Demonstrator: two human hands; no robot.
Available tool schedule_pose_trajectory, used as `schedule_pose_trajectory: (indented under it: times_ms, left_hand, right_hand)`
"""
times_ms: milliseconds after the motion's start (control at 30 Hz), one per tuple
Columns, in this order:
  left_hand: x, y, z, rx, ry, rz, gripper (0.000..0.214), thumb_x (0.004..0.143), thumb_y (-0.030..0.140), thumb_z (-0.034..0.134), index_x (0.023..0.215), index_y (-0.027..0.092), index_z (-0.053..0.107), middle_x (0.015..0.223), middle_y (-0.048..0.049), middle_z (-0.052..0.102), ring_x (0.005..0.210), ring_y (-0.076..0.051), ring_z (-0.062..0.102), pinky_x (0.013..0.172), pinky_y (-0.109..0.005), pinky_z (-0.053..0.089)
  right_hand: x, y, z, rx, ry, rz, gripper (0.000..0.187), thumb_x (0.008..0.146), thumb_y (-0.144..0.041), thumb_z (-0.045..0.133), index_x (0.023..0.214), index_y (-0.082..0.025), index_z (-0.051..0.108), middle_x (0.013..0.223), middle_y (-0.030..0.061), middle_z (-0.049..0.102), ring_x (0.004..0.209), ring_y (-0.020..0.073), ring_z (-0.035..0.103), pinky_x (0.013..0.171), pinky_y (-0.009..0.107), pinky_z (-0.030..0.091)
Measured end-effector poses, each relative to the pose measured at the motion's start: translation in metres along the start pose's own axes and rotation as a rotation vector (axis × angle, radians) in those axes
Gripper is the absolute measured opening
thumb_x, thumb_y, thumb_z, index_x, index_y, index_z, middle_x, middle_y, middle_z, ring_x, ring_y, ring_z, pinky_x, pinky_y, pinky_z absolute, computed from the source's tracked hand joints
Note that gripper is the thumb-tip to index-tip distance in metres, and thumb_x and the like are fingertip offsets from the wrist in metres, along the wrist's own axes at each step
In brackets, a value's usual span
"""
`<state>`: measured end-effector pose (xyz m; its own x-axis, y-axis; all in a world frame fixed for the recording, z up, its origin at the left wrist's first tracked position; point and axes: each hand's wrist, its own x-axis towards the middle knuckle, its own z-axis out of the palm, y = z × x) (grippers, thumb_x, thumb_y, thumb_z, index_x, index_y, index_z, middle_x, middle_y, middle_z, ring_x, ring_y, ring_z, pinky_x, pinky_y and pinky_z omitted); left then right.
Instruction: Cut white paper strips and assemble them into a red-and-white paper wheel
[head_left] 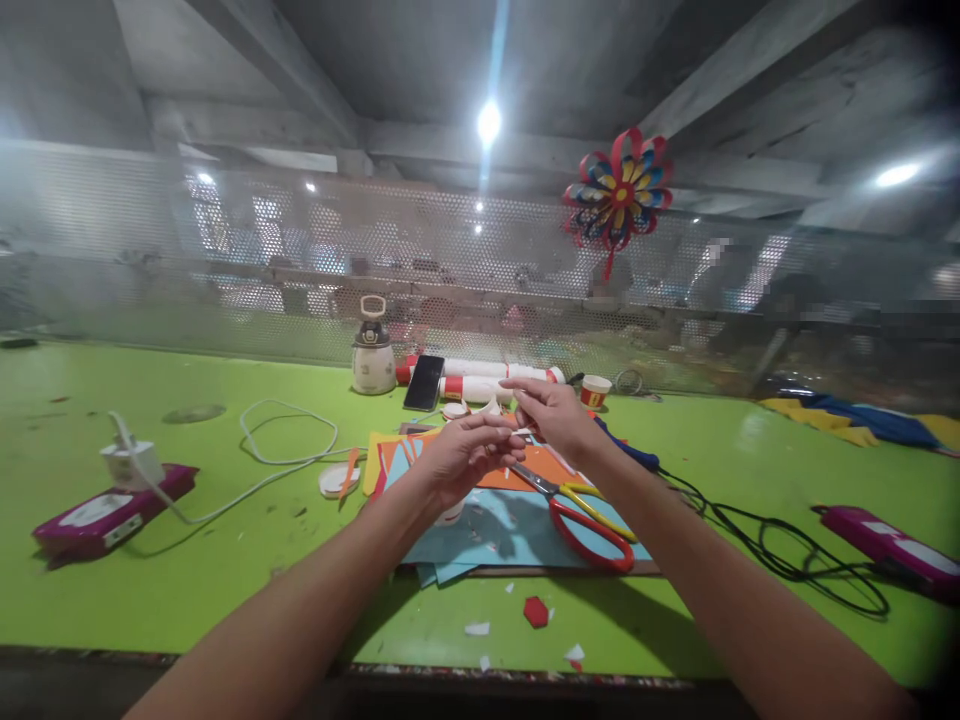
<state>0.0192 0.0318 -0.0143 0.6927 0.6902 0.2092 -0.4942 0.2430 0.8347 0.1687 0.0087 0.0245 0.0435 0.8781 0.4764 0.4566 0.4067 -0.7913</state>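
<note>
Head view: the left hand (466, 452) pinches a white slip (520, 432) above paper (510, 535), the right hand (556, 412) curls its fingers just beside, hold unclear, and behind stand a bottle (373, 368) and cup (595, 393), contents hidden.

A small, narrow white strip of thin material (522, 432) sits at the fingertips of the left hand (466, 455), roughly level and partly covered. Its exposed end points toward the right hand (561, 412); whether that hand touches it is unclear.
</note>
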Motion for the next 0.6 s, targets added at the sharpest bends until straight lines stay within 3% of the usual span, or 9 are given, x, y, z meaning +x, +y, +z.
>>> schedule_pose_trajectory:
  times_ms: [133,433,600]
  left_hand:
    - [0.001,-0.001,0.000,0.002,0.006,0.005,0.010,0.070,0.006,0.063,0.080,0.009,0.063,0.070,-0.0078,0.068,0.061,-0.013,0.064,0.065,-0.024,0.051]
    - [0.005,-0.011,-0.007,-0.019,0.004,0.025,0.009,0.072,0.008,0.063,0.081,0.010,0.065,0.071,-0.0076,0.068,0.065,-0.013,0.065,0.068,-0.025,0.051]
    - [0.005,-0.012,-0.008,-0.010,0.012,0.047,0.010,0.071,0.008,0.064,0.081,0.010,0.063,0.071,-0.0073,0.068,0.065,-0.013,0.064,0.068,-0.026,0.050]
  right_hand:
    - [0.001,0.000,0.000,0.005,0.032,0.008,0.038,0.076,-0.028,0.049,0.107,-0.010,0.063,0.053,-0.0062,0.046,0.041,0.0078,0.039,0.040,0.021,0.032]
    - [-0.002,0.010,0.005,-0.165,0.019,-0.135,0.033,0.081,-0.023,0.046,0.106,-0.012,0.064,0.054,-0.0048,0.048,0.050,0.0114,0.046,0.051,0.024,0.039]
    - [0.002,0.001,0.004,-0.287,-0.013,-0.218,0.035,0.082,-0.020,0.043,0.107,-0.010,0.065,0.057,-0.0030,0.049,0.050,0.0113,0.040,0.052,0.025,0.035]
